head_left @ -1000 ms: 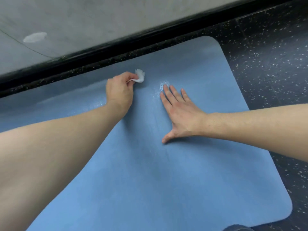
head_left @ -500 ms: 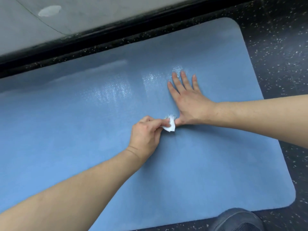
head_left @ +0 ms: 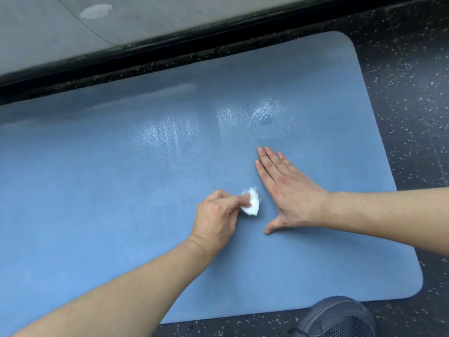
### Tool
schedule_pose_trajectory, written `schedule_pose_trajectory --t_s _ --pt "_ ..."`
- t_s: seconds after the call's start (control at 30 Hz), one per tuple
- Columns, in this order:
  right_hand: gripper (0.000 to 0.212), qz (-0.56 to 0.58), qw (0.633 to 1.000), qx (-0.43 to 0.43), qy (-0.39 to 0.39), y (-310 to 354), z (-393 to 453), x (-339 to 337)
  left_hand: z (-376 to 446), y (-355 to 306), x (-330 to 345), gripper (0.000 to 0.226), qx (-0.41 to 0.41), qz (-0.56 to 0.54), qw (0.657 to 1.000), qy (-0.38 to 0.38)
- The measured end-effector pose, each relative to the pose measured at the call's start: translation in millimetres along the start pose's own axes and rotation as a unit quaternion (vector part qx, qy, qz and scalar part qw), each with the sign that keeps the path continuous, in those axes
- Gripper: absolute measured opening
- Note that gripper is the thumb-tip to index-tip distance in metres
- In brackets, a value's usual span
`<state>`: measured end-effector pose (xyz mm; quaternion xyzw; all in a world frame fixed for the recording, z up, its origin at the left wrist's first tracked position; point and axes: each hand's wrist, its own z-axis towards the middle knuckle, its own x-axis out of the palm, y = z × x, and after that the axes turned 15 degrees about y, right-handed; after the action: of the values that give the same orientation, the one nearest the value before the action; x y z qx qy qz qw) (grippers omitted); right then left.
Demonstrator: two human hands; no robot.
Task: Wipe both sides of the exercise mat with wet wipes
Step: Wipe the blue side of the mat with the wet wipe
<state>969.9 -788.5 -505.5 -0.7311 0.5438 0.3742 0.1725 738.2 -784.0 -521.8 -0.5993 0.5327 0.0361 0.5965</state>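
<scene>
A blue exercise mat [head_left: 109, 215] lies flat on the dark speckled floor, filling most of the view. My left hand [head_left: 215, 220] pinches a small crumpled white wet wipe [head_left: 81, 205] against the mat near its middle. My right hand [head_left: 285, 190] lies flat on the mat just right of the wipe, fingers straight and together, thumb spread toward me. Wet shiny streaks [head_left: 243, 115] show on the mat beyond both hands.
A black baseboard strip [head_left: 170, 52] and a grey wall run along the mat's far edge. Dark speckled floor [head_left: 413, 117] borders the mat on the right. A dark mesh shoe [head_left: 337, 317] sits at the mat's near right corner.
My left hand has dragged the wipe from the mat's far edge back toward me, leaving wet streaks. My right hand has stayed flat on the mat, now a little apart from the wipe.
</scene>
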Motion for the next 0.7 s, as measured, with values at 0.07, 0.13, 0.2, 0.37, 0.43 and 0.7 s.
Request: schedule_pose_trajectory --t_s 0.07,0.13,0.2,0.37,0.43,0.7 --pt "0.163 -0.007 1.0 0.0 -0.01 0 1 0 -25 -1 11 0.024 0.035 0.001 0.999 0.042" --pt "0.161 -0.003 1.0 -0.003 -0.023 0 0 3 -44 -2 18 0.023 0.041 -0.015 0.996 0.084" --pt "0.159 -0.005 1.0 -0.008 -0.026 1 -2 5 -47 -5 19 0.023 0.019 -0.016 0.994 0.106" --pt "0.164 -0.031 0.999 -0.019 0.015 16 -18 15 -33 -19 4 0.026 -0.022 -0.04 0.998 0.035" --pt "0.164 -0.034 0.999 -0.025 0.021 24 -27 24 -32 -21 6 0.027 -0.021 -0.045 0.999 -0.01" --pt "0.152 -0.058 0.996 -0.067 0.023 46 -66 66 -100 -12 60 0.02 0.108 -0.008 0.988 0.11"
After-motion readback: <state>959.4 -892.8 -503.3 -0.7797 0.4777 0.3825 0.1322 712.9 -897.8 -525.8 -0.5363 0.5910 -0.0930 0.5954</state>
